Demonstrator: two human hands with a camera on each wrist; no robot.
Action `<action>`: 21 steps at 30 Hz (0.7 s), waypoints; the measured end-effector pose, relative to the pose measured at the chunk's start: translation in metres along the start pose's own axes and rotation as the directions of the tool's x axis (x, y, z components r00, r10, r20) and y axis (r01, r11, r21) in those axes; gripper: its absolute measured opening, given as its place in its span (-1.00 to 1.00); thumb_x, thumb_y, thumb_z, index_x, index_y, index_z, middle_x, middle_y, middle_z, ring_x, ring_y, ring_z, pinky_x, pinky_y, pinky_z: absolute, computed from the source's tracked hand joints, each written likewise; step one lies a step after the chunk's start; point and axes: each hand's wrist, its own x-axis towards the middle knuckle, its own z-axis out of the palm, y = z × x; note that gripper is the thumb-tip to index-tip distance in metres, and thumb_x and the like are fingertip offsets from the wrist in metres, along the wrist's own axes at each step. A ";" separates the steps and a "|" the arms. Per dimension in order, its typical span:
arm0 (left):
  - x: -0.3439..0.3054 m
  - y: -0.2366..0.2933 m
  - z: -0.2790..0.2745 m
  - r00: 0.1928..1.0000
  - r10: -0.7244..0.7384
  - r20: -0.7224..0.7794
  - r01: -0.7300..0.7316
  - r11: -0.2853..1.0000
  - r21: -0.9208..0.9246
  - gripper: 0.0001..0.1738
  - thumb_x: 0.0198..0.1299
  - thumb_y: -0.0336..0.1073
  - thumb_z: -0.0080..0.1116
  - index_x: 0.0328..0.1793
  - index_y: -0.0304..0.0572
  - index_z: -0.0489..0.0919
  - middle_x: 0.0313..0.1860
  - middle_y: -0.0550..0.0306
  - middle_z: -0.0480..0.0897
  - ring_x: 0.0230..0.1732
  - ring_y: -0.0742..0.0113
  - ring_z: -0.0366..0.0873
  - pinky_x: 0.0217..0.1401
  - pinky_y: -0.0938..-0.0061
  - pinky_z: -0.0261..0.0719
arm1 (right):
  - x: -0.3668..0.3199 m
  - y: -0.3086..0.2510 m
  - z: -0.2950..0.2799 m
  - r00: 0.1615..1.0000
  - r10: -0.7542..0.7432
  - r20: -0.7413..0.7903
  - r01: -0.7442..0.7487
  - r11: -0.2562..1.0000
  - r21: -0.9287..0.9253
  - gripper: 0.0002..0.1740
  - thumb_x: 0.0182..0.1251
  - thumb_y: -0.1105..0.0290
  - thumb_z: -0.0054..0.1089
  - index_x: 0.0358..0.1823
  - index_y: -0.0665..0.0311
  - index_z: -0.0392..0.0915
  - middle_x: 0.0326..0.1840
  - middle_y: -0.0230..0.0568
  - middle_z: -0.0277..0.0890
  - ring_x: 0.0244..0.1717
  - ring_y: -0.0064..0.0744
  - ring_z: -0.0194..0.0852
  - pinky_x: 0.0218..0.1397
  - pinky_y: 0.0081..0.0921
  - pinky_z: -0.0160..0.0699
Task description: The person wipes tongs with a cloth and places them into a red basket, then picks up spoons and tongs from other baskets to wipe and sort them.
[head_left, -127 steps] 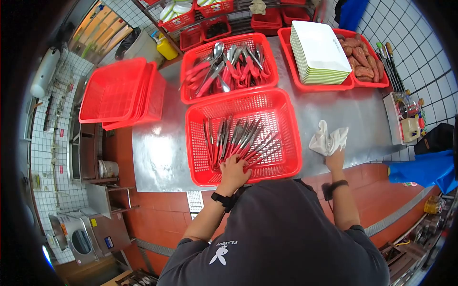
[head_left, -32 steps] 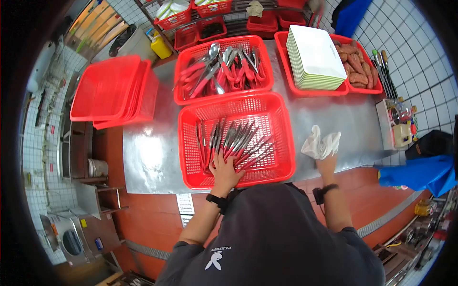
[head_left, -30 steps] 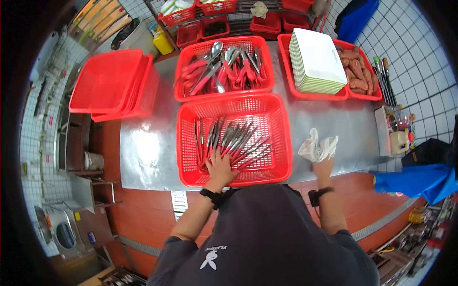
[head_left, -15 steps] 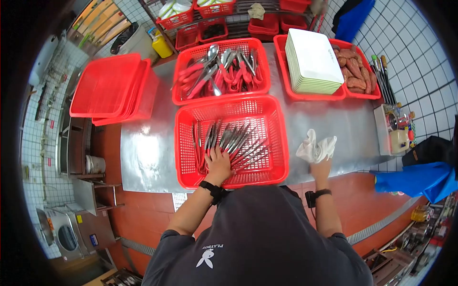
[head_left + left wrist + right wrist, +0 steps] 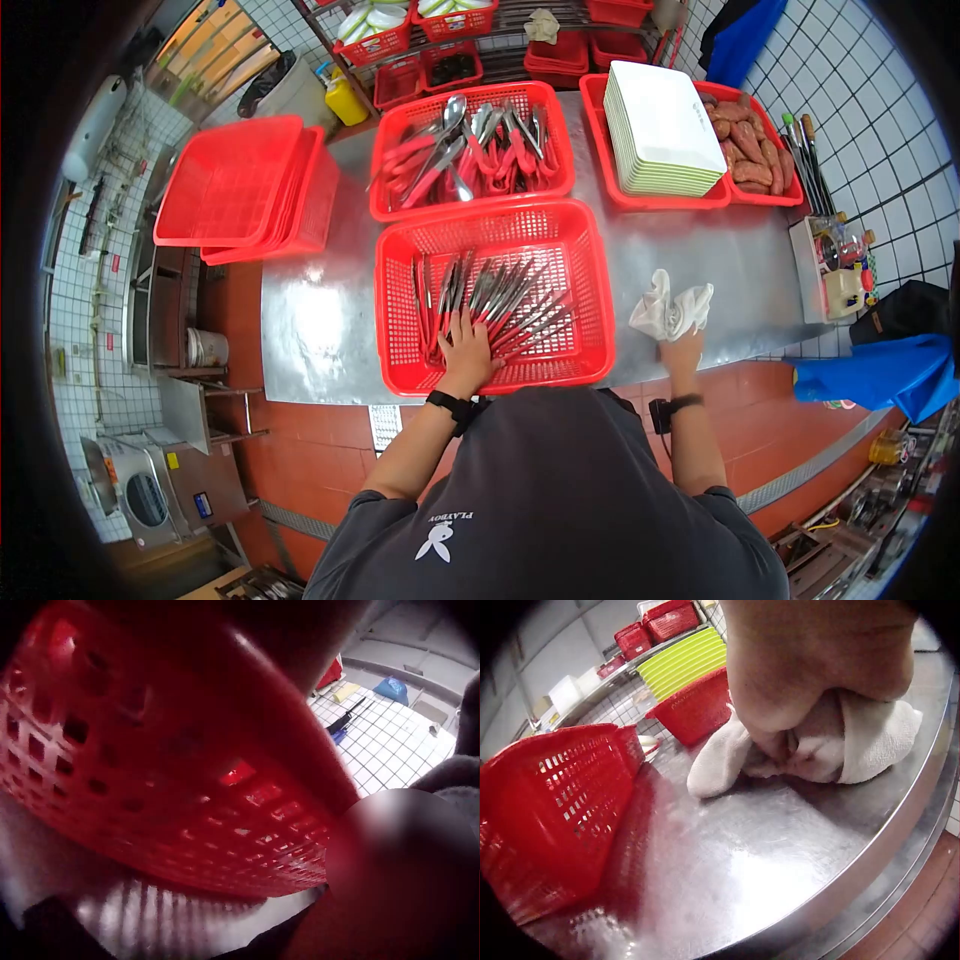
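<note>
In the head view my left hand [image 5: 466, 357] rests inside the near red basket [image 5: 596, 300], fingers stretched over the handles of several slim red-handled metal utensils [image 5: 500, 290]. Their metal ends fan out away from me, and the hand covers part of the handles. The left wrist view shows mostly the basket's perforated wall [image 5: 180, 772], with the utensils hidden. My right hand [image 5: 817, 667] grips a crumpled white cloth [image 5: 877, 742] against the steel table, to the right of the basket. In the head view the cloth [image 5: 672, 306] sticks out beyond the fingers.
Behind stands a second red basket [image 5: 388, 195] of spoons and other red-handled utensils. Empty red baskets [image 5: 235, 185] are stacked on the left. White plates [image 5: 665, 115] and a basket of brown, sausage-like food [image 5: 750, 150] occupy the back right. The steel table's [image 5: 315, 350] front edge runs near me.
The left hand's fingers reach slightly further up over the handles than about four seconds ago. The right hand and cloth stay nearly in place; the head view shifts a little.
</note>
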 end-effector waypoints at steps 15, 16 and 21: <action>-0.002 -0.007 0.014 0.991 0.045 -0.127 -0.055 0.996 -0.076 -0.16 -0.15 0.02 0.53 0.17 -0.26 0.36 0.58 -0.23 0.01 0.62 -0.19 -0.21 0.46 -0.42 -0.14 | 0.001 0.011 0.011 0.999 0.019 0.033 -0.019 1.000 -0.004 -0.13 0.02 0.13 0.39 0.34 0.36 0.22 0.19 0.20 0.31 0.20 0.28 0.33 0.24 0.04 0.37; -0.003 -0.006 0.012 0.991 0.044 -0.126 -0.054 0.996 -0.077 -0.16 -0.15 0.02 0.53 0.17 -0.26 0.36 0.58 -0.23 0.01 0.62 -0.19 -0.21 0.46 -0.42 -0.14 | 0.001 0.011 0.011 0.999 0.021 0.033 -0.021 1.000 0.006 -0.13 0.03 0.13 0.39 0.34 0.35 0.22 0.19 0.19 0.30 0.19 0.29 0.33 0.24 0.05 0.37; -0.003 -0.005 0.010 0.993 0.039 -0.112 -0.050 0.994 -0.093 -0.19 -0.16 0.02 0.54 0.13 -0.22 0.39 0.57 -0.24 0.04 0.61 -0.20 -0.19 0.45 -0.42 -0.13 | 0.002 0.009 0.009 0.999 0.019 0.041 -0.020 1.000 0.004 -0.13 0.03 0.12 0.40 0.33 0.34 0.23 0.18 0.19 0.30 0.18 0.31 0.34 0.22 0.05 0.39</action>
